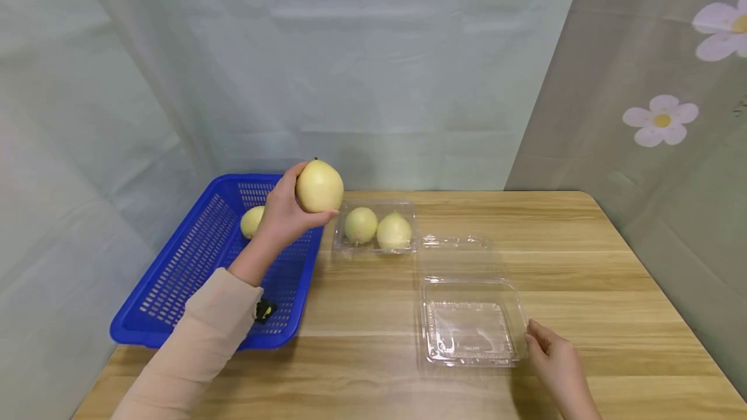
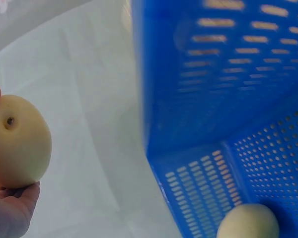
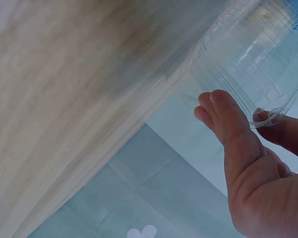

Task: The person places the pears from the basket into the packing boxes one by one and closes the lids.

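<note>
On the wood-grain bench (image 1: 607,290), a blue perforated plastic basket (image 1: 189,238) stands at the left, and an opened clear plastic clamshell (image 1: 469,332) lies right of the middle, its length running away from the person, lid half farthest. The right hand (image 1: 557,358), nearer to it, pinches its right-side rim, while the left hand (image 1: 286,207) grasps a pale-yellow pear (image 1: 320,188) in the air by the basket's far right corner, leaving the clamshell rightward of the pear and closer to the person.

left hand (image 1: 286,208): raised, gripping (forearm (image 1: 195,336) sleeved) | right hand (image 1: 558,365): lower, pinching
</note>
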A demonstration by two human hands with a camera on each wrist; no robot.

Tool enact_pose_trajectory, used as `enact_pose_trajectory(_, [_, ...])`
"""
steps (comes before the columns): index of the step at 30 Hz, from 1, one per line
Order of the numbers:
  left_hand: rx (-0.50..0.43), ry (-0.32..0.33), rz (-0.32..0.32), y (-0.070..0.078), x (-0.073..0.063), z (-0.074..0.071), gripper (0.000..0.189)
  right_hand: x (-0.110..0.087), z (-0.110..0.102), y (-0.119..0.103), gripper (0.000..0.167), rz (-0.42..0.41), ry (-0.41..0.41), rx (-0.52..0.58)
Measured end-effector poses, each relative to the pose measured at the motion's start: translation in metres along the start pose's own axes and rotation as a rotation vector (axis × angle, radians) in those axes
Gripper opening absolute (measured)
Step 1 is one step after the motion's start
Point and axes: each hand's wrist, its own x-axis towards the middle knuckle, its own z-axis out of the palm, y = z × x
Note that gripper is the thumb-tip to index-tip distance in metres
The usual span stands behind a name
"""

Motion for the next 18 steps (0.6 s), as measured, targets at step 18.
enact_pose_trajectory(18, [-0.040,0.034,0.069,0.054,-0.019,0.017,0.093,-0.002,0.001,-0.001,0.033,-0.019,0.005,0.030])
